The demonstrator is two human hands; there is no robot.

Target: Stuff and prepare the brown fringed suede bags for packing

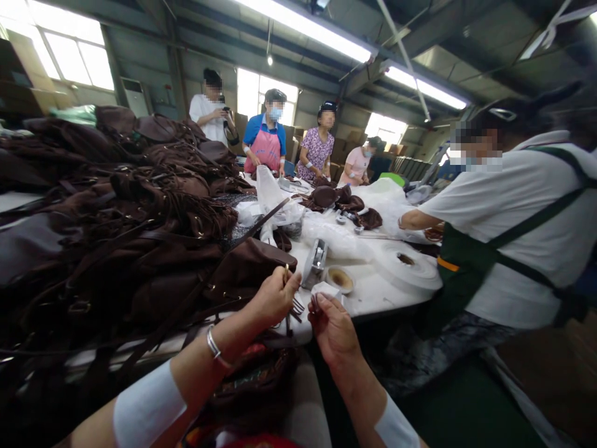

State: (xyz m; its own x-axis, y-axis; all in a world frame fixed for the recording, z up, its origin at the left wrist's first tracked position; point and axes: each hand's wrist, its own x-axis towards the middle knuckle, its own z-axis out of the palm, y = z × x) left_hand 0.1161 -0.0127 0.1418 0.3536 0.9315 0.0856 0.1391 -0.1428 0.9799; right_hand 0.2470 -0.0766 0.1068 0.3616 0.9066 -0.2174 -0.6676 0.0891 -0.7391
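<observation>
My left hand (273, 297) is closed in a pinch, and a small gold-coloured metal piece (286, 271) shows at its fingertips. Thin dark brown leather strips (297, 307) hang just beside and below those fingers. A little to the right, my right hand (334, 330) is closed too, thumb and fingers pressed at the edge of a small white sheet (327, 288). What else its fingers cover is hidden. Directly behind the left hand lies a brown leather bag (254, 264) with a long strap. A metal tape dispenser (317, 258) and a tape roll (339, 280) sit beyond my hands.
A large heap of brown bags (116, 236) covers the table's left side. A wide white roll (407, 264) lies at right on the white table (373, 298). A co-worker in a dark green apron (471, 261) leans in from the right; several people stand across the table.
</observation>
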